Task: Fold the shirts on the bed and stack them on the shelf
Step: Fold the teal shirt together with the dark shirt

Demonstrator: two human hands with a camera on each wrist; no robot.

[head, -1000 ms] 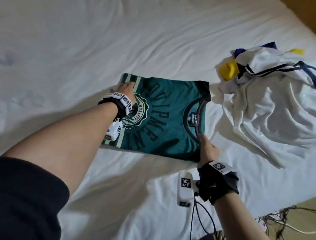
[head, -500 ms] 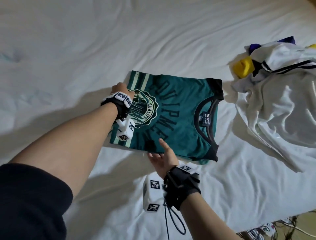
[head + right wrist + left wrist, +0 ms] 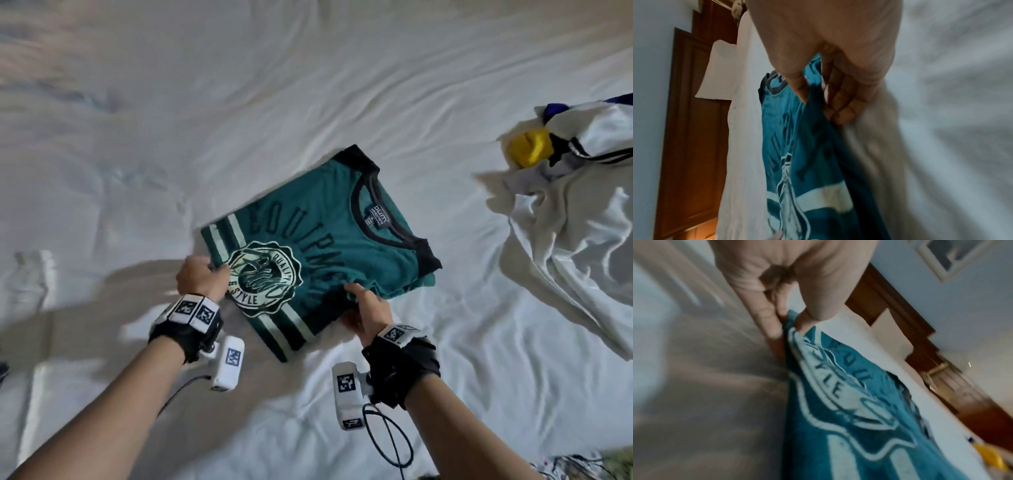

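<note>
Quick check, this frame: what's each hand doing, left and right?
Left hand: pinches the near-left edge of the folded green shirt.
Right hand: grips the shirt's near-right edge, thumb on top, fingers underneath.

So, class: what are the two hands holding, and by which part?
Both grip the folded green shirt: left hand pinches its striped edge beside the round crest, right hand grips the opposite side edge.

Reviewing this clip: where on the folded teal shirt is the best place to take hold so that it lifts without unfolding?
By its two opposite side edges, from below, as the left hand and right hand hold the folded teal shirt: fingers under the stacked layers, thumbs on top.
</note>
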